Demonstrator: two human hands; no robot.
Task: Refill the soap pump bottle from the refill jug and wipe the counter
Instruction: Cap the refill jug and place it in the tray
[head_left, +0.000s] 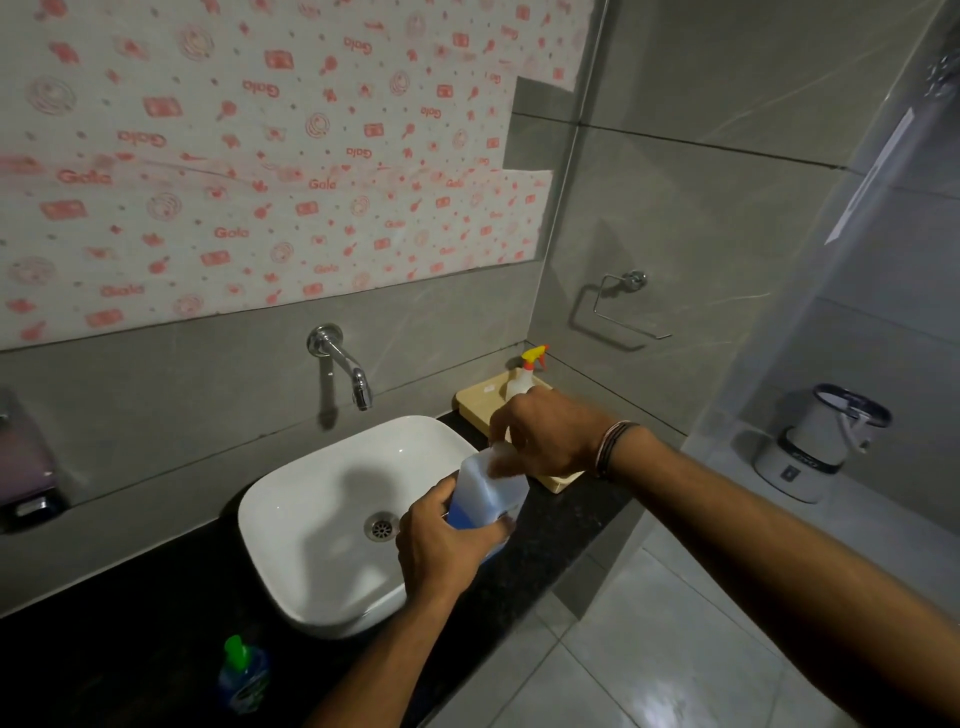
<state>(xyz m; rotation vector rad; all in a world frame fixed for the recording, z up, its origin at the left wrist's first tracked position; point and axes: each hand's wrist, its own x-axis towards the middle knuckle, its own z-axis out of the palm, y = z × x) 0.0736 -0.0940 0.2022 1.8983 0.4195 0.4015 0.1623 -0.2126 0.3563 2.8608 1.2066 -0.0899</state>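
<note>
A green-capped bottle (240, 675) stands on the dark table (156, 634) at seven o'clock of the white basin (332, 499). At the basin's three o'clock edge, the left hand (441, 540) wraps the refill jug (485, 491); the right hand (545, 436) pinches its top.

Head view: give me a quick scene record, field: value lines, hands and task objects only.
refill jug: translucent, blue liquid in lower part, upright on the dark counter right of the sink
left hand: wrapped around jug's lower body
right hand: on jug's top, cap hidden
soap pump bottle: blue, green top, front left on counter, untouched
spray bottle: yellow trigger, on beige tray
</note>
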